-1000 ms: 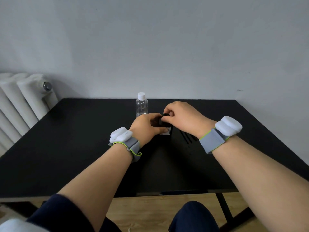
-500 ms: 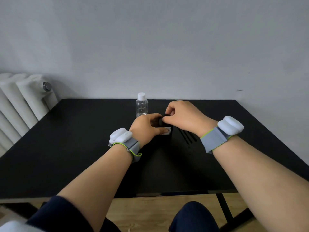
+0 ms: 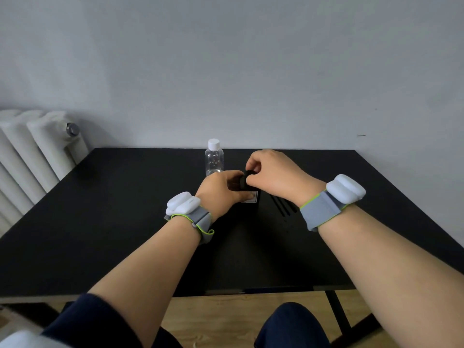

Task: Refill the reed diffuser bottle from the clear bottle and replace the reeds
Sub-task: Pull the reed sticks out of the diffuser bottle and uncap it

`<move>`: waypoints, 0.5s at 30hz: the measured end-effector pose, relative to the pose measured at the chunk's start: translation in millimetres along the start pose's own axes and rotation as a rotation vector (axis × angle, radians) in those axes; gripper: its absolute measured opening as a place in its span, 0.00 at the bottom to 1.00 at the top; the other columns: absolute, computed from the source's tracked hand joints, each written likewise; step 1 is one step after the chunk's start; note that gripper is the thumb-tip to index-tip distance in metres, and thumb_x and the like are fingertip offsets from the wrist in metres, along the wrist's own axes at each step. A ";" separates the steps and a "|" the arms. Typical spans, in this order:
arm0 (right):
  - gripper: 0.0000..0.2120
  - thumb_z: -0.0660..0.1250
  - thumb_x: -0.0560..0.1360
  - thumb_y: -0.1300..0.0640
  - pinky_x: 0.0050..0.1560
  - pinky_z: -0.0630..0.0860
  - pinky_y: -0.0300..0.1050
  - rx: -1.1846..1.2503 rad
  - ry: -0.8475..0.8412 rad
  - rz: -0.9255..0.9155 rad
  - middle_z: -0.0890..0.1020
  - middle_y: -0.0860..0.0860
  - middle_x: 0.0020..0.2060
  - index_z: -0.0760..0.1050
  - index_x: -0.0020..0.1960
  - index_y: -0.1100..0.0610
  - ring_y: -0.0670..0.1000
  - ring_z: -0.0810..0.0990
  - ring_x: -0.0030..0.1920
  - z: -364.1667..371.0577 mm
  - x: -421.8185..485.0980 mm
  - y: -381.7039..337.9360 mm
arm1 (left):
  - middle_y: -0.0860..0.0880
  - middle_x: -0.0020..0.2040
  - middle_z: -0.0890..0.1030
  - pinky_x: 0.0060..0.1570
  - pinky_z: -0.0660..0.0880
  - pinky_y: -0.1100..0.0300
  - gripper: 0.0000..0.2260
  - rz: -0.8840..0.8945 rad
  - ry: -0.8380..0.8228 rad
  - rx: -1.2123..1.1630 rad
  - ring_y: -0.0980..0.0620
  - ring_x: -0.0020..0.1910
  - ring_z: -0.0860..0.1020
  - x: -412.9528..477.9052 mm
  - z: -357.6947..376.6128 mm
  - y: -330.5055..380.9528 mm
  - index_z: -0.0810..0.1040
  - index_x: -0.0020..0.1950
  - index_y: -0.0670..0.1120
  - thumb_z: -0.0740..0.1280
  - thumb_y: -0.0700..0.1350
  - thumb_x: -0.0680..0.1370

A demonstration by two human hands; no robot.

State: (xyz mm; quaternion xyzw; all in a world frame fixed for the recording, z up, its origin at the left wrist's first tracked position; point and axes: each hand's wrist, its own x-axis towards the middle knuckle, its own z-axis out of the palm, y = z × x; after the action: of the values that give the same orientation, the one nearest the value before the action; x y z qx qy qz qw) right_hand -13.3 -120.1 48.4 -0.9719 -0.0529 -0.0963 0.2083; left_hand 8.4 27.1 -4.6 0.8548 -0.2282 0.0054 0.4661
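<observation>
diffuser bottle (image 3: 251, 197) upright at mid-bench (image 3: 100, 222), dark cap (image 3: 243, 180) on | left hand (image 3: 221, 189): fingers clamped round its body | right hand (image 3: 273, 174): fingers pinched on the cap, turned and slightly raised since a second ago, so unscrewing is probably under way | reeds (image 3: 282, 208) lie just right | clear bottle (image 3: 214, 160) behind, capped

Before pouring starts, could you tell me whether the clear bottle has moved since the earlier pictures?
No; the clear bottle stands in the same spot by the table's far edge.
</observation>
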 end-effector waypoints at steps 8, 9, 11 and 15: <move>0.22 0.69 0.71 0.41 0.38 0.70 0.47 -0.106 0.070 0.063 0.80 0.54 0.42 0.76 0.47 0.61 0.54 0.77 0.44 4.1 -2.3 1.1 | 0.55 0.43 0.83 0.46 0.74 0.71 0.13 0.006 -0.002 0.028 0.60 0.44 0.80 1.7 0.3 -2.1 0.80 0.52 0.51 0.75 0.46 0.68; 0.20 0.70 0.72 0.43 0.39 0.70 0.47 -0.091 0.064 0.062 0.80 0.54 0.42 0.77 0.47 0.61 0.54 0.77 0.44 3.5 -2.6 0.6 | 0.55 0.44 0.83 0.48 0.75 0.68 0.14 0.002 -0.003 0.014 0.59 0.45 0.81 1.7 0.5 -1.9 0.80 0.53 0.50 0.76 0.45 0.68; 0.15 0.70 0.71 0.48 0.42 0.73 0.47 -0.061 0.040 0.054 0.80 0.52 0.43 0.78 0.48 0.59 0.53 0.78 0.45 1.7 -3.1 -0.4 | 0.55 0.46 0.82 0.50 0.74 0.69 0.17 -0.016 -0.004 -0.020 0.58 0.47 0.80 0.9 0.5 -1.0 0.79 0.56 0.49 0.76 0.44 0.68; 0.11 0.69 0.71 0.53 0.45 0.75 0.45 -0.030 -0.001 0.016 0.78 0.49 0.45 0.80 0.52 0.55 0.51 0.78 0.49 -1.1 -2.3 -0.6 | 0.55 0.48 0.83 0.51 0.73 0.69 0.19 -0.026 -0.001 -0.010 0.58 0.49 0.80 1.2 1.0 -1.6 0.79 0.57 0.50 0.76 0.46 0.68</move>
State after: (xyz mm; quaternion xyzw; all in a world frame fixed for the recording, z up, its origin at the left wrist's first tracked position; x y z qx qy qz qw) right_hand -15.9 -120.1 49.1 -0.9753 -0.0435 -0.0949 0.1947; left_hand 10.0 26.5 -6.1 0.8553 -0.2172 -0.0023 0.4704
